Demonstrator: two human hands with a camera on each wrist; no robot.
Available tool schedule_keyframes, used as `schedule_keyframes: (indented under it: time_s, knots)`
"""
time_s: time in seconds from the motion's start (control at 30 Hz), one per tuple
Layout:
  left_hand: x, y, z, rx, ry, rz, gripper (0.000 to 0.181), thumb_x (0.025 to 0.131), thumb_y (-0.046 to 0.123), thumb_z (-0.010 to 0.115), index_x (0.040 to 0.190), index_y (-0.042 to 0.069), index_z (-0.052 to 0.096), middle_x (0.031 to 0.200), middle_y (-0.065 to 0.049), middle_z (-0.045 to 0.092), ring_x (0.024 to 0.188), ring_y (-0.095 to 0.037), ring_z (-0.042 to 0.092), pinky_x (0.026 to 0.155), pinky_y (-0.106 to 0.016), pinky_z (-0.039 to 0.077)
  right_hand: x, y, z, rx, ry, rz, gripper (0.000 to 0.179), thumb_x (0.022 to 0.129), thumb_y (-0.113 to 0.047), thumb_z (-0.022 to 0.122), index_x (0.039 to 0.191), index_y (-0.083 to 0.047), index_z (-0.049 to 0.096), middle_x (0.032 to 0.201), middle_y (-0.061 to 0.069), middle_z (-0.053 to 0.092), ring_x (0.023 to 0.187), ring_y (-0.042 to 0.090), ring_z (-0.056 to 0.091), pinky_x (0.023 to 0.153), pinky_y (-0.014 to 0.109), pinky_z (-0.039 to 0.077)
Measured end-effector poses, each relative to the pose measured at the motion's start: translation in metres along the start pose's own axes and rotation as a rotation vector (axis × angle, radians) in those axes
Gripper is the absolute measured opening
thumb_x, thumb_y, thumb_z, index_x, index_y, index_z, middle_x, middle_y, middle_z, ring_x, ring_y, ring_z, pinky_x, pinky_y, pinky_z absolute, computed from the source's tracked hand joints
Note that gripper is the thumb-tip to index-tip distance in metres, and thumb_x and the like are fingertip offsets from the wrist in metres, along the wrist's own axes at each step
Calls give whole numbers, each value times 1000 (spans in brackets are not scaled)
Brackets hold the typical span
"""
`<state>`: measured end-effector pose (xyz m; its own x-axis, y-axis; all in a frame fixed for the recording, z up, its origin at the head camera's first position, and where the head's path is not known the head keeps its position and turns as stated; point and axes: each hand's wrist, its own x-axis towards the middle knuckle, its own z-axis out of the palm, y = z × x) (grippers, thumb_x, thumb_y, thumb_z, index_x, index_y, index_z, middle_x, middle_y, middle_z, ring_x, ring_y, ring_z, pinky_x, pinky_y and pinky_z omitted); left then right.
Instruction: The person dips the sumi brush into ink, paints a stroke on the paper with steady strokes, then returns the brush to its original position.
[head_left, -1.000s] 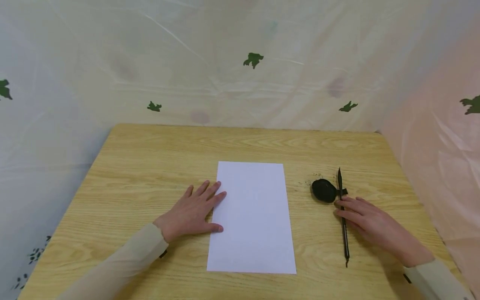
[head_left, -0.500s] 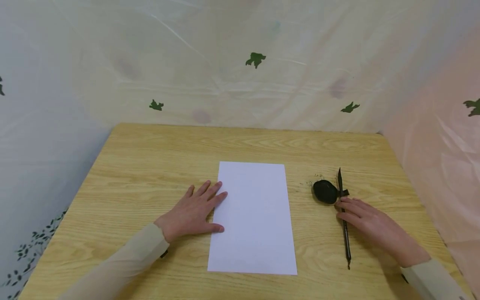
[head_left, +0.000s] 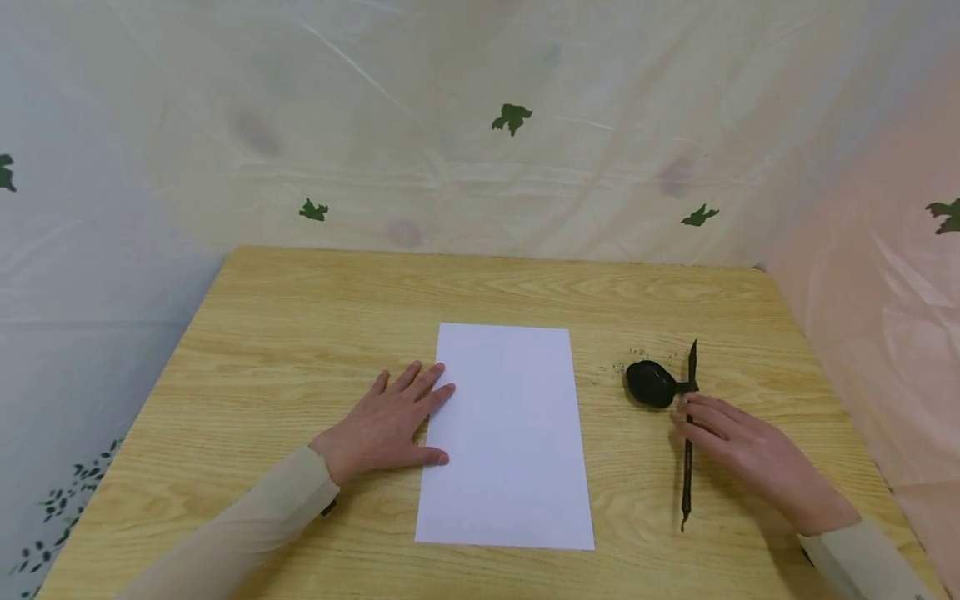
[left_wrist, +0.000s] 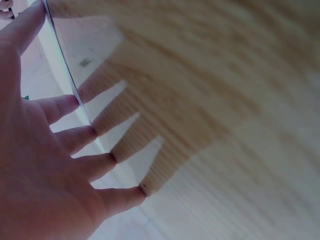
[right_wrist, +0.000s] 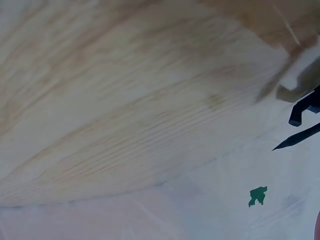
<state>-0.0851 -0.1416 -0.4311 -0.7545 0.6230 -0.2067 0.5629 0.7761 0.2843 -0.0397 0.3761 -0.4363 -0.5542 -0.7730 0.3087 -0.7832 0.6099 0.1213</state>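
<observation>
Left hand [head_left: 382, 425] flat, fingers spread, on paper [head_left: 510, 433] edge; right hand [head_left: 738, 446] pinching brush [head_left: 687, 450] beside ink dish [head_left: 650, 383].

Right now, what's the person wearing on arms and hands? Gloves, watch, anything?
Both hands are bare: no gloves, rings or watch visible on the left hand or the right hand. Each arm wears a long, pale beige sleeve, the left sleeve and the right sleeve, both ending at the wrist. A small dark spot sits at each cuff; what it is cannot be told.
</observation>
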Motion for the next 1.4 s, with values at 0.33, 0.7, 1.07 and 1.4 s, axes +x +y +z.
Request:
schedule_keyframes:
  time_s: [0.33, 0.7, 1.07, 1.4]
  knots:
    - [0, -1, 1, -5, -6, -7, 95, 91, 68, 66, 164, 16, 33, 172, -10, 17, 158, -39, 10, 118, -71, 16, 4, -7, -17, -19, 139, 126, 56, 117, -21, 16, 129, -5, 69, 136, 17, 63, 139, 22, 51, 120, 16, 15]
    - [0, 0, -1, -13, -8, -4, 95, 91, 67, 66, 163, 15, 34, 172, -10, 17, 158, -40, 11, 118, -72, 17, 29, -16, -25, 11, 435, 134, 41, 113, -15, 35, 116, 1, 73, 118, 20, 72, 111, 26, 68, 110, 9, 30]
    - [-1, 1, -2, -25, -6, -7, 95, 91, 67, 67, 163, 15, 34, 172, -10, 17, 158, -40, 11, 118, -72, 16, 59, -26, -33, 54, 745, 245, 36, 110, -20, 54, 101, 11, 71, 99, 25, 73, 112, 8, 69, 100, 9, 42]
    - [-2, 2, -5, -33, -11, -10, 95, 91, 66, 67, 163, 14, 34, 172, -11, 17, 158, -40, 10, 118, -72, 16, 83, -26, -31, 255, 1089, 362, 26, 98, -11, 74, 95, 14, 70, 93, 26, 73, 99, 13, 74, 88, 15, 53]
